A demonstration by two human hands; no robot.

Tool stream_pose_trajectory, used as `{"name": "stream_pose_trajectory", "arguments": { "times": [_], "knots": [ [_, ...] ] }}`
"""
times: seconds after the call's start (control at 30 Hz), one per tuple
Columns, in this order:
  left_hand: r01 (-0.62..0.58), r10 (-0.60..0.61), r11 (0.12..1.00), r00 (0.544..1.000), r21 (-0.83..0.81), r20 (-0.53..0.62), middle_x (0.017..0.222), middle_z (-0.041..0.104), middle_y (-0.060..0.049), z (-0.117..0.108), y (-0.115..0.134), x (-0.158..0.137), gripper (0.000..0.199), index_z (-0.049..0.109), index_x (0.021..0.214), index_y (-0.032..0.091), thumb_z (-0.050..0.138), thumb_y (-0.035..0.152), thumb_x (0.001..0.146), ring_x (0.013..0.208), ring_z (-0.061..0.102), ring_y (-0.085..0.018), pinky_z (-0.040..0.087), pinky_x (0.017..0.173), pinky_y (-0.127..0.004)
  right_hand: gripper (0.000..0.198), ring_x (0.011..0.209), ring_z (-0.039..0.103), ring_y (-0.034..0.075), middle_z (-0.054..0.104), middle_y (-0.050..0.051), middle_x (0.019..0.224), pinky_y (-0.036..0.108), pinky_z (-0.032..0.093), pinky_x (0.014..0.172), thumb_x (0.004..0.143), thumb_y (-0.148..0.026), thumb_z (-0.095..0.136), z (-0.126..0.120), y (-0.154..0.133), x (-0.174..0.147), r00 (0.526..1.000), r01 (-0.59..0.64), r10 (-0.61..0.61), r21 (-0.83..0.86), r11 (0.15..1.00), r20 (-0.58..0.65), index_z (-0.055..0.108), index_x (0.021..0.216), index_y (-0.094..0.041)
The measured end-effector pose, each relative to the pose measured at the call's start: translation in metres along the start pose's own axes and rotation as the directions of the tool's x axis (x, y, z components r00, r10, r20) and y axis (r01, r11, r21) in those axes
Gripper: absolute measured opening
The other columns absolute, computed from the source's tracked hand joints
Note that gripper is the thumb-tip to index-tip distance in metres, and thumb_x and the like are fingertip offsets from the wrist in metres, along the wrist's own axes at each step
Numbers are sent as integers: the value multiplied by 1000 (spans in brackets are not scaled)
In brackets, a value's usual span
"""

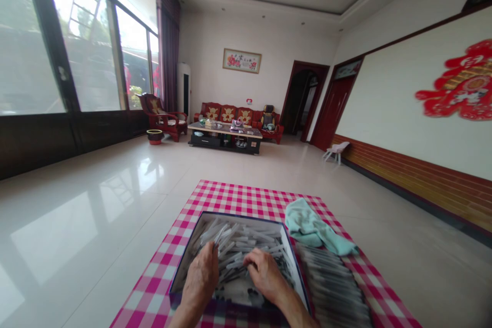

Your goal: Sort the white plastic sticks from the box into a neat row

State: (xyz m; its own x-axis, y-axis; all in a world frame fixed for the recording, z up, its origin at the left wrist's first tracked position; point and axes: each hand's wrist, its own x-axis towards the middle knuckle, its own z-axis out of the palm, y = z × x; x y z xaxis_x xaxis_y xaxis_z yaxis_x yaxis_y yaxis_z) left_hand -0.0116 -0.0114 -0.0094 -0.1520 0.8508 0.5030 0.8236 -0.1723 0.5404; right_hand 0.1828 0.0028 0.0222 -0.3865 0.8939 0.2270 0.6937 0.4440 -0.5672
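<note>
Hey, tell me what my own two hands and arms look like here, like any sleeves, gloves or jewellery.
Your bare left hand and bare right hand wear no gloves. No sleeve shows on the visible parts of your bare forearms, and I see no watch or bracelet. Small rings I can't rule out.
</note>
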Motion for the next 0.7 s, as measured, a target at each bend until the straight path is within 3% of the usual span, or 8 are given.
{"name": "stream_pose_trajectory", "arguments": {
  "times": [0.17, 0.27, 0.43, 0.7],
  "knots": [
    [224, -221, 973, 973, -47, 63, 74, 70, -4, -8, -1, 9, 27, 56, 99, 20, 31, 29, 94, 72, 68, -21, 45, 63, -27, 34, 96, 58, 18, 68, 3, 98, 28, 39, 87, 78, -5, 44, 19, -17, 12, 982, 185, -184, -30, 982, 32, 67, 96, -22],
    [323, -316, 942, 945, -89, 86, 78, 71, -5, -10, -3, 12, 26, 56, 104, 19, 35, 28, 92, 75, 68, -20, 45, 66, -26, 37, 97, 56, 19, 68, 3, 98, 31, 37, 86, 78, -3, 43, 32, -25, 16, 971, 233, -224, -113, 966, 88, 65, 100, -23],
    [322, -315, 946, 940, -39, 133, 78, 70, -3, -12, 0, 14, 23, 57, 98, 19, 35, 24, 94, 71, 66, -17, 41, 63, -24, 33, 98, 56, 19, 67, 3, 101, 33, 35, 87, 77, -3, 43, 36, -19, 10, 970, 206, -173, -194, 959, 173, 67, 89, -21],
    [339, -330, 940, 930, -29, 165, 75, 70, -4, -13, 3, 15, 20, 57, 94, 20, 38, 26, 95, 74, 66, -18, 38, 63, -23, 35, 99, 57, 17, 68, 2, 100, 29, 33, 91, 69, 0, 43, 2, 7, -7, 968, 160, -126, -151, 975, 217, 68, 83, -21]
  ]
}}
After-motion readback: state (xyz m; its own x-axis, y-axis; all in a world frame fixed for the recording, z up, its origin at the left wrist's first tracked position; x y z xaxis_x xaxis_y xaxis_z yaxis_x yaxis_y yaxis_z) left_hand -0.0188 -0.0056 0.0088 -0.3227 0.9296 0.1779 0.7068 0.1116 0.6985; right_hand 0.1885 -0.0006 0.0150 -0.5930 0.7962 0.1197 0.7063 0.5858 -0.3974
